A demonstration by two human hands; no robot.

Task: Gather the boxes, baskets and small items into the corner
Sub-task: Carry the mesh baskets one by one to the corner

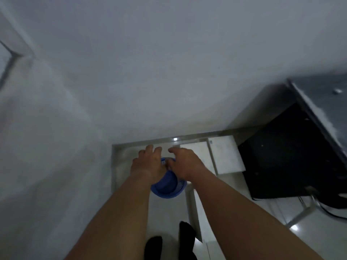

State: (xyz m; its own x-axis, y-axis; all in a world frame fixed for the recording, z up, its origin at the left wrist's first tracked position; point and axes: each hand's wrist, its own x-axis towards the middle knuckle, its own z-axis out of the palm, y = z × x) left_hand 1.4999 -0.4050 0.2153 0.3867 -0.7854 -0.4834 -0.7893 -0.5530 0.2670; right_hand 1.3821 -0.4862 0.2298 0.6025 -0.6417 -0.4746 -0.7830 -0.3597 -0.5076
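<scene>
A blue plastic basket point(166, 186) is tipped with its opening towards me, just above the pale floor in the corner point(120, 152) where two white walls meet. My left hand point(147, 162) lies against the basket's left side, its fingers stretched out towards the wall. My right hand point(185, 164) is on the basket's right side, with fingers curled over its far end. Two flat white boxes point(197, 156) point(227, 156) lie side by side along the back wall, just right of my hands. A long white box point(200, 214) lies on the floor under my right forearm.
A large black case point(281, 156) stands on the floor at the right, under a metal table point(323, 102) with a thin metal leg frame point(300, 212). Dark cables point(330, 211) trail beside it. My feet in black socks point(185, 239) are at the bottom.
</scene>
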